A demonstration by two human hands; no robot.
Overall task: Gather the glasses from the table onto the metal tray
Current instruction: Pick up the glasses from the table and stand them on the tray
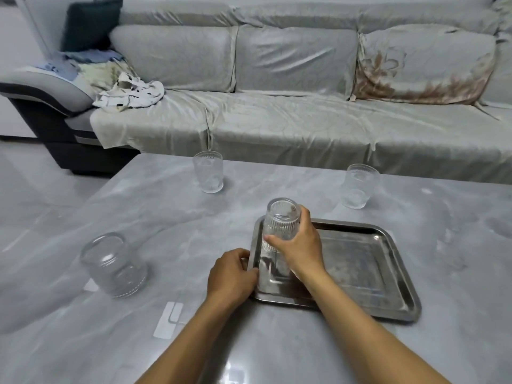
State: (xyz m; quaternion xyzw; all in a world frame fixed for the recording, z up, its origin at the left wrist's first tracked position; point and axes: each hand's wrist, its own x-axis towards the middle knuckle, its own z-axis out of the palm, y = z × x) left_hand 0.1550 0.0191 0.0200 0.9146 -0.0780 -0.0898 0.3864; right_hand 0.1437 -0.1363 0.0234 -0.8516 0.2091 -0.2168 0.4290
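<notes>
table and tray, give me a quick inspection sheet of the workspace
surface: grey marble-look table, white marks near the front.
job's things: metal tray; one ribbed glass upside down over its left end; three glasses on the table: far left, far right, near left.
clutter: nothing seen on the table.
hands: right hand grips the upturned glass; left hand holds the tray's left rim.
cables: nothing seen.
surroundings: covered sofa, crumpled cloth.

tray [360, 261] R half free | far glasses [208, 172] [358, 186] unblocked
</notes>
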